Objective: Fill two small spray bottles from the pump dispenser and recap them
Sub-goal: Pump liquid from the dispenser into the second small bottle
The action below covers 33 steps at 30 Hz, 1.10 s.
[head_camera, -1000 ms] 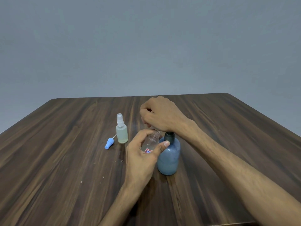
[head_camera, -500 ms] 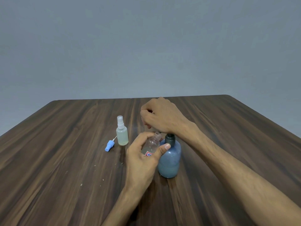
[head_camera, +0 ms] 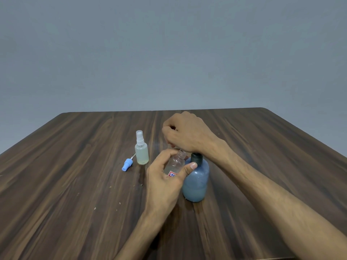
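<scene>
Left hand (head_camera: 163, 181) grips clear spray bottle (head_camera: 176, 164), open neck tucked under right hand (head_camera: 187, 134) — fingers curled over pump dispenser (head_camera: 196, 182) head, grip hidden. Barely any shift since last second — I'm mid-fill. Capped bottle (head_camera: 141, 151) beside blue sprayer cap (head_camera: 127, 164).

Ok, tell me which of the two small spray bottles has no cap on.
The clear labelled bottle gripped in the left hand, its neck bare. The pale green plastic bottle further left wears its white sprayer.
</scene>
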Motion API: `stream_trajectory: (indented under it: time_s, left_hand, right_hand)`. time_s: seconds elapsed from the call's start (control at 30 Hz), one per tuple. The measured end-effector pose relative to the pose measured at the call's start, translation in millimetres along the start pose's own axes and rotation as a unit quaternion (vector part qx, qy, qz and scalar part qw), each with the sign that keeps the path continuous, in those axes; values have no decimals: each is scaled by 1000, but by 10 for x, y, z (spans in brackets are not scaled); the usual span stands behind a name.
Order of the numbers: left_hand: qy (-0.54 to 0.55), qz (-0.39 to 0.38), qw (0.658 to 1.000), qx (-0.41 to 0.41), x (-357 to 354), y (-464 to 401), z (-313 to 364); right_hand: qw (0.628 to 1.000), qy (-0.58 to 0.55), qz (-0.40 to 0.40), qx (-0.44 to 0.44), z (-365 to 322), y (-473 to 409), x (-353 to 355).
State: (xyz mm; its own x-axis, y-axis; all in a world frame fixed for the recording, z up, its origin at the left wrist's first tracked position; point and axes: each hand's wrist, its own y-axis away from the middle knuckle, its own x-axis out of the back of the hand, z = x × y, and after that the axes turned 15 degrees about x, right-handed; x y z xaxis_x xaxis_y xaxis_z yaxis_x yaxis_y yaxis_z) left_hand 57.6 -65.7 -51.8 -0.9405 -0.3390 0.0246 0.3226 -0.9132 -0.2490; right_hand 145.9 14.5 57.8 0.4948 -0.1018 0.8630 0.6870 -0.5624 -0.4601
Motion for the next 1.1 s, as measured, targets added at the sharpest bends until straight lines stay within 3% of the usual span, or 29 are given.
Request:
stream_trajectory:
  time_s: [1.1]
  left_hand:
    - [-15,5,1000,-13,12,-7,-17]
  right_hand:
    - [1000,-14,-11,-6,3,-6,26]
